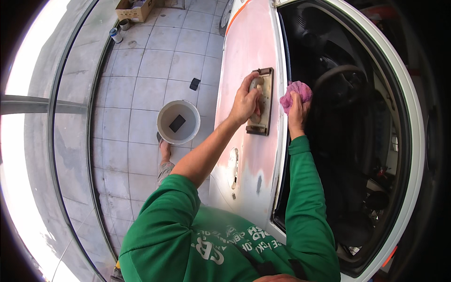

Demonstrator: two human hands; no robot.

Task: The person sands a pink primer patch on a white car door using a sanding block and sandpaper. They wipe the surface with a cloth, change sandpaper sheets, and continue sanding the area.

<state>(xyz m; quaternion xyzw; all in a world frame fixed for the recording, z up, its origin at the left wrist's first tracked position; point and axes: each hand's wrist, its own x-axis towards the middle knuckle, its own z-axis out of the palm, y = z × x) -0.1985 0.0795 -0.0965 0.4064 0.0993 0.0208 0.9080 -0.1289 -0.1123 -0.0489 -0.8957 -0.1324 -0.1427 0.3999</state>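
My left hand (243, 103) is closed around the handle of a long, worn hand sanding block (266, 101). The block lies along the car door (249, 150), whose white surface is coated with pinkish filler or primer. To the right, my right hand (297, 115) grips a crumpled pink cloth (297, 90) at the open window's edge. The lower part of that hand is in shadow against the dark car interior. Below the sanding block, the recess of the door handle (233, 167) shows in the panel.
A white bucket (162, 120) with cloudy water and a dark rectangular pad (177, 123) stands on the tiled floor, beside my foot (165, 151). Farther off are a small black piece (195, 84), a can (115, 35) and a cardboard box (135, 11). The steering wheel (340, 70) shows inside the car.
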